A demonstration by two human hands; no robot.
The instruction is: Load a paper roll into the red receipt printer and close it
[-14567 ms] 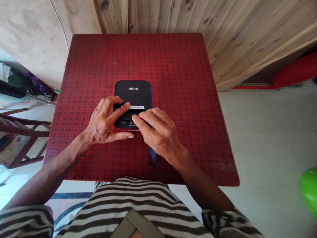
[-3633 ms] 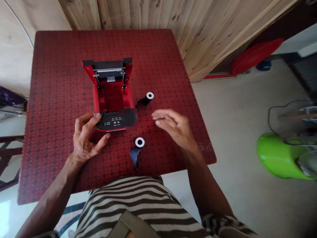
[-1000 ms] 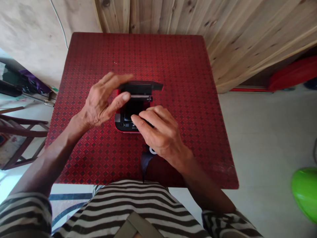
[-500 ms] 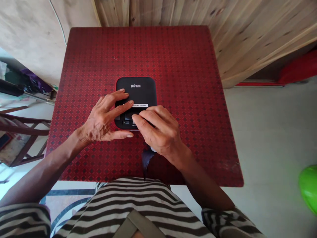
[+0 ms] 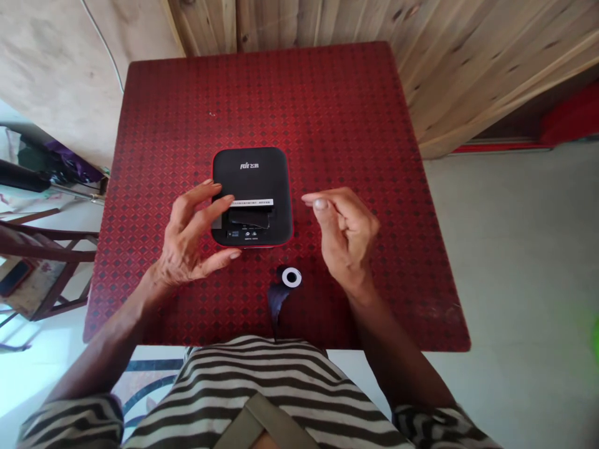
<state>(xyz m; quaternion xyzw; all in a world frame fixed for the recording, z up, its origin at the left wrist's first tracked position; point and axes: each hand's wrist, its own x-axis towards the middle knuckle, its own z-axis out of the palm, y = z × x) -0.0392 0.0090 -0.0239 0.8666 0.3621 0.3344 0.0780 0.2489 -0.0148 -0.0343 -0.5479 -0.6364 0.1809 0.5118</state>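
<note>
A plank wall [image 5: 304, 22] rises at 12 o'clock behind the red patterned surface [image 5: 337, 118], and pale floor [image 5: 515, 237] shows at 3 o'clock. In front of you, a little toward 9 o'clock from the middle of the surface, the portable printer [image 5: 253, 181] lies flat, its black lid shut over a red body. A white label [image 5: 255, 202] crosses the lid, and a dark paper strip [image 5: 248, 217] sits at the slot just below it.

Your left hand [image 5: 187, 234] is at the printer's 8 o'clock side, its grip spread wide: two fingertips touch the black top and the thumb reaches along the near edge. Your right hand [image 5: 349, 234] is at 3 o'clock, apart from the printer, fingers curled and thumb drawn in near them; you cannot tell whether that grip is fully pressed together.

At 5 o'clock from the printer stands a paper roll [image 5: 291, 277] with a white end face, its dark loose tail [image 5: 277, 302] running toward you. Beyond the surface at 9 o'clock is a wooden chair [image 5: 51, 249].
</note>
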